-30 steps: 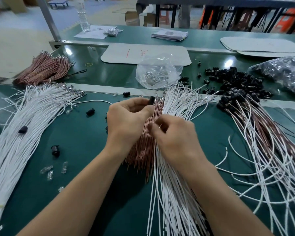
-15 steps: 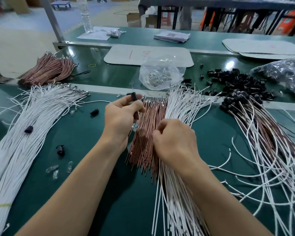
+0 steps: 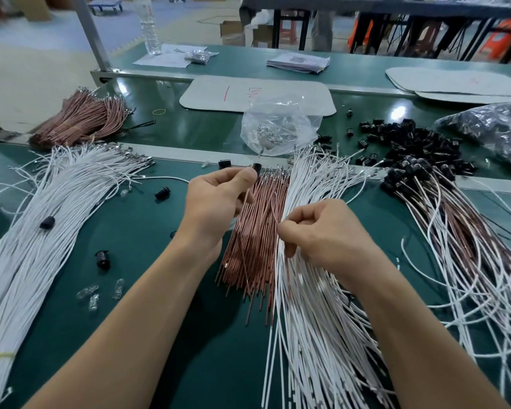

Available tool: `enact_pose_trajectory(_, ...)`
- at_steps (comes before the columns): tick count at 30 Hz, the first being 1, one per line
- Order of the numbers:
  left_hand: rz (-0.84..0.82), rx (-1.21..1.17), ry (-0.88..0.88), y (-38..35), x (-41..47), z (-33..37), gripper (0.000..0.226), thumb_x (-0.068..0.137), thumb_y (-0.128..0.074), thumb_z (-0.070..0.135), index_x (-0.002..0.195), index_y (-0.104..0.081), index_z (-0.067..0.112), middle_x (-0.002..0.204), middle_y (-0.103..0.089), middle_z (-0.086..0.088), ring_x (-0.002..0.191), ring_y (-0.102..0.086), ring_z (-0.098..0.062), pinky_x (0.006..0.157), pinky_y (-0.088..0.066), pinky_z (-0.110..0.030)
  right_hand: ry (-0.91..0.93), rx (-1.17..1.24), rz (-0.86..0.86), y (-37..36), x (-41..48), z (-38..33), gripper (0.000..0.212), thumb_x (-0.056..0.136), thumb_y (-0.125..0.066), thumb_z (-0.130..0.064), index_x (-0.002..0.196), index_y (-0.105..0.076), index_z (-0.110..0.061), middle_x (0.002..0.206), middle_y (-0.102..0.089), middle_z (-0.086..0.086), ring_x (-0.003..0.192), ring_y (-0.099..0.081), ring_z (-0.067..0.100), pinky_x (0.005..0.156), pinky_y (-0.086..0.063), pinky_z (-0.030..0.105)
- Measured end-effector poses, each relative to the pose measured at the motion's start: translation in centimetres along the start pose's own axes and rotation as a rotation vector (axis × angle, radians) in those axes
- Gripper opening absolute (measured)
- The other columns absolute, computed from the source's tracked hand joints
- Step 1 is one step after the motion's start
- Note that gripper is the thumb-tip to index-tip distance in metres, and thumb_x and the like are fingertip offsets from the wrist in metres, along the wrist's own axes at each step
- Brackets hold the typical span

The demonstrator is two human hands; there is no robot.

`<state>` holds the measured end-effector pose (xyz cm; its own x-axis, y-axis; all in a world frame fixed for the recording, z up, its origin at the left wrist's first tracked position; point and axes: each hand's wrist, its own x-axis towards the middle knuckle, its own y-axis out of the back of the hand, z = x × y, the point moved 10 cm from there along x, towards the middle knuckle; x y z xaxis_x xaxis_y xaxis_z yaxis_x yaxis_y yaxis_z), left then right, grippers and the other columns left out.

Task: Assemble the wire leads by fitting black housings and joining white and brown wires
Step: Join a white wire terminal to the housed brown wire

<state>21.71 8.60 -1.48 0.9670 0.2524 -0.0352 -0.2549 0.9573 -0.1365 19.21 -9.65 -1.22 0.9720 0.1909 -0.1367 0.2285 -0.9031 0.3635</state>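
Observation:
My left hand (image 3: 216,208) pinches a small black housing (image 3: 255,167) between thumb and forefinger, above the top of the loose brown wires (image 3: 257,246). One brown wire (image 3: 243,240) hangs down from that hand. My right hand (image 3: 322,231) is curled, its fingertips pinching a single thin wire at the seam between the brown wires and the fan of white wires (image 3: 316,305); its colour is unclear. A heap of black housings (image 3: 410,143) lies at the back right.
Finished leads with housings (image 3: 460,237) spread at the right. A big white wire bundle (image 3: 42,219) lies left, a tied brown bundle (image 3: 80,119) behind it. A plastic bag of terminals (image 3: 278,125) sits ahead. Loose housings (image 3: 102,259) and glass bulbs (image 3: 95,293) dot the green mat.
My left hand has drawn left and up off the brown wires with the housing, and a brown wire now hangs from it. My right hand has shifted slightly right.

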Motion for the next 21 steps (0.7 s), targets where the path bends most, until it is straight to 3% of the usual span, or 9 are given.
enact_pose_trajectory(5,0.015,-0.012,0.021,0.1,0.1,-0.4,0.019,0.098,-0.067,0.014,0.081,-0.075,0.014,0.074,-0.076,-0.006,0.059,-0.066,-0.013,0.054,-0.050,-0.017,-0.172,0.348,-0.339,-3.0,-0.6,0.8,0.014,0.093,-0.064,0.002,0.080,-0.063,-0.001,0.056,-0.061,0.012,0.035,-0.046,0.008,0.038,-0.038,0.016)
enact_pose_trajectory(8,0.011,-0.049,0.056,-0.1,0.2,-1.2,0.017,0.099,-0.064,0.010,0.085,-0.073,0.010,0.077,-0.077,-0.007,0.064,-0.071,-0.015,0.058,-0.055,-0.020,-0.147,0.596,-0.463,-2.6,-1.1,-0.1,0.015,0.081,-0.065,-0.002,0.075,-0.052,-0.006,0.050,-0.055,0.004,0.033,-0.043,0.005,0.043,-0.037,0.016)
enact_pose_trajectory(11,-0.020,-0.048,0.061,-0.3,0.2,-1.4,0.009,0.096,-0.067,0.005,0.089,-0.071,0.009,0.077,-0.077,-0.008,0.066,-0.072,-0.015,0.061,-0.056,-0.019,-0.043,0.796,-0.227,0.9,0.0,-0.6,0.011,0.075,-0.068,-0.003,0.074,-0.061,-0.011,0.058,-0.057,0.004,0.044,-0.053,0.009,0.048,-0.044,0.019)
enact_pose_trajectory(16,-0.158,0.053,0.018,-2.0,-0.3,-1.3,0.016,0.092,-0.070,-0.003,0.100,-0.073,0.011,0.080,-0.079,-0.006,0.067,-0.072,-0.013,0.064,-0.056,-0.018,0.055,0.852,0.288,5.8,0.6,1.2,0.024,0.098,-0.056,0.002,0.082,-0.060,-0.015,0.071,-0.071,0.012,0.055,-0.064,0.019,0.049,-0.045,0.021)
enact_pose_trajectory(21,-0.244,0.096,0.000,-3.2,-0.8,-1.5,0.026,0.087,-0.073,-0.010,0.090,-0.079,0.015,0.085,-0.080,-0.010,0.074,-0.073,-0.015,0.068,-0.057,-0.019,0.201,0.760,0.463,8.1,-0.1,0.3,0.021,0.100,-0.055,0.005,0.088,-0.057,-0.011,0.065,-0.073,0.004,0.054,-0.069,0.018,0.048,-0.046,0.020)
